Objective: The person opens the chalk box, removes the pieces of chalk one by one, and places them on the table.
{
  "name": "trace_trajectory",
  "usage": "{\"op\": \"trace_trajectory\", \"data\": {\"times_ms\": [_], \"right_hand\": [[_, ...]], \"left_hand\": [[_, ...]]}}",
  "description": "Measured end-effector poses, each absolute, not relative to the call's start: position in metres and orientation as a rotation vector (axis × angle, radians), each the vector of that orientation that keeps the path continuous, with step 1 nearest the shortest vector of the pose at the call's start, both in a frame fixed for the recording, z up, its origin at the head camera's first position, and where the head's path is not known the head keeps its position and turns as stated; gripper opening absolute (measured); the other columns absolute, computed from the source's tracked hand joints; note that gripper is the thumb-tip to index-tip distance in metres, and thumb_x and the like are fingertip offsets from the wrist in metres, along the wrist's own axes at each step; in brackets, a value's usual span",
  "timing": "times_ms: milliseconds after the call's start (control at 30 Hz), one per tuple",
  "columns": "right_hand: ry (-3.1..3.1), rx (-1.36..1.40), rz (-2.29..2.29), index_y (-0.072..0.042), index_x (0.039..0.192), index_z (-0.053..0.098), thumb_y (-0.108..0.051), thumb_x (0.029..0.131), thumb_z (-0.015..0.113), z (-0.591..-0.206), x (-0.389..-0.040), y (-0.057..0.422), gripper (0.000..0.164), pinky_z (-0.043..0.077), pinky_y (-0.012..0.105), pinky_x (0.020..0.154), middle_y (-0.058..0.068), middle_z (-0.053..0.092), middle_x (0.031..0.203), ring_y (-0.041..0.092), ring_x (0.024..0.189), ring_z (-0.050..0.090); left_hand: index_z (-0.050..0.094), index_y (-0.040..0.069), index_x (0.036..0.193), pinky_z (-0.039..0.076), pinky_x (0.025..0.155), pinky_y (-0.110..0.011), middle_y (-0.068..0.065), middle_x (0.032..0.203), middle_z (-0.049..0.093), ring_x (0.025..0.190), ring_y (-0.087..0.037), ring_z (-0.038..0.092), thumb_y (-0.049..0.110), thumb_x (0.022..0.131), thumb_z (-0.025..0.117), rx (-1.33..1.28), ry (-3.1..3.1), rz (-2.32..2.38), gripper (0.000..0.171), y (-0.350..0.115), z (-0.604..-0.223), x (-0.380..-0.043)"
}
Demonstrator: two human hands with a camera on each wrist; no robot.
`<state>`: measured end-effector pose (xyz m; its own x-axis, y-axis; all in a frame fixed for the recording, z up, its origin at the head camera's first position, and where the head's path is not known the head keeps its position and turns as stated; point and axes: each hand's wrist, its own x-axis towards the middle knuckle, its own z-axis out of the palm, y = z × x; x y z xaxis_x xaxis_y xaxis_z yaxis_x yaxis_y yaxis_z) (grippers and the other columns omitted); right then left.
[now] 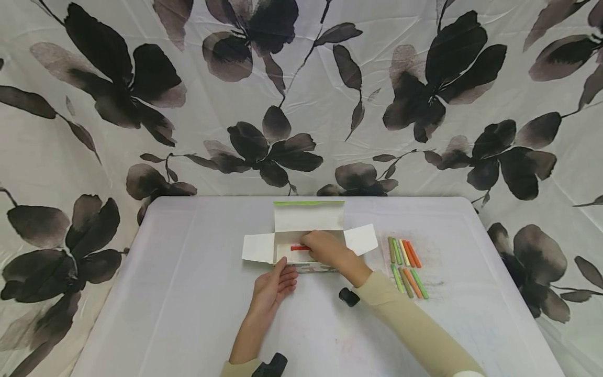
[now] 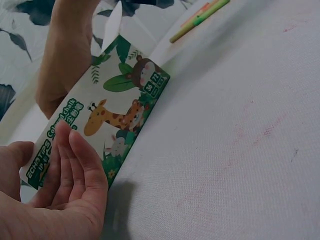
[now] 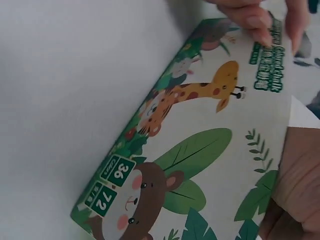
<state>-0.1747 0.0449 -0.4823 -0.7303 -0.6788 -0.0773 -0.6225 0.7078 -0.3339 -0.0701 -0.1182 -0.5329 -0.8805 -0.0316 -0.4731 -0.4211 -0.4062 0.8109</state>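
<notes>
An open chalk box [image 1: 309, 215] stands on the table, its lid raised at the back and its side flaps spread. My left hand [image 1: 272, 293] grips its front wall at the left, thumb at the rim and fingers along the printed front panel [image 2: 120, 107]. My right hand [image 1: 327, 250] reaches down inside the box, its curled fingers at the right end of a red chalk stick [image 1: 299, 248] that they seem to pinch. In the right wrist view the box front [image 3: 192, 115] hides the fingertips of that hand [image 3: 302, 175].
To the right of the box, two rows of chalk sticks [image 1: 409, 254] in green, yellow, orange and brown lie on the white table [image 1: 188, 293]. Faint chalk marks [image 2: 267, 132] stain the cloth. A floral curtain [image 1: 330, 104] hangs behind the table.
</notes>
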Motion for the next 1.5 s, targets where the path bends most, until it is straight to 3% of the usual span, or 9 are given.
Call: {"op": "trace_trajectory", "data": {"times_ms": [233,633,933,1167,1500], "right_hand": [[2.854,-1.328,0.061,-0.010,0.085,0.068,-0.003,0.093,0.073,-0.487,-0.175,0.036,0.011,0.055,0.031,0.065,0.004,0.069,0.082,0.017,0.072,0.064],[2.841,-1.363,0.198,-0.012,0.089,0.072,-0.006,0.092,0.076,-0.487,-0.171,0.031,0.008,0.057,0.028,0.068,0.001,0.071,0.086,0.014,0.076,0.066],[2.785,-1.279,-0.111,-0.007,0.090,0.073,0.001,0.093,0.071,-0.482,-0.171,0.042,0.008,0.054,0.034,0.067,0.004,0.069,0.085,0.020,0.072,0.062],[2.730,-1.182,-0.326,-0.006,0.093,0.071,0.001,0.093,0.073,-0.475,-0.169,0.059,0.007,0.048,0.030,0.064,0.001,0.064,0.080,0.014,0.068,0.050],[2.610,-1.119,-0.792,-0.002,0.103,0.071,0.005,0.090,0.074,-0.460,-0.169,0.093,0.015,0.056,0.028,0.075,0.007,0.072,0.091,0.020,0.083,0.066]], "left_hand": [[0.065,-0.008,0.113,0.059,0.074,-0.021,-0.006,0.093,0.072,0.079,-0.011,0.068,0.046,0.096,0.071,-0.611,1.553,2.370,0.057,-0.118,-0.533,-0.069],[0.062,-0.009,0.119,0.058,0.075,-0.021,-0.006,0.095,0.072,0.082,-0.011,0.068,0.048,0.096,0.071,-0.602,1.569,2.349,0.062,-0.123,-0.534,-0.065],[0.062,-0.010,0.119,0.058,0.075,-0.021,-0.006,0.094,0.072,0.081,-0.010,0.068,0.046,0.097,0.071,-0.598,1.567,2.356,0.061,-0.122,-0.534,-0.065],[0.062,-0.010,0.119,0.058,0.076,-0.021,-0.007,0.096,0.072,0.082,-0.011,0.068,0.045,0.098,0.069,-0.606,1.576,2.339,0.059,-0.121,-0.532,-0.065],[0.061,-0.010,0.120,0.058,0.076,-0.021,-0.007,0.096,0.071,0.083,-0.010,0.068,0.048,0.096,0.070,-0.616,1.582,2.330,0.063,-0.121,-0.531,-0.065]]}}
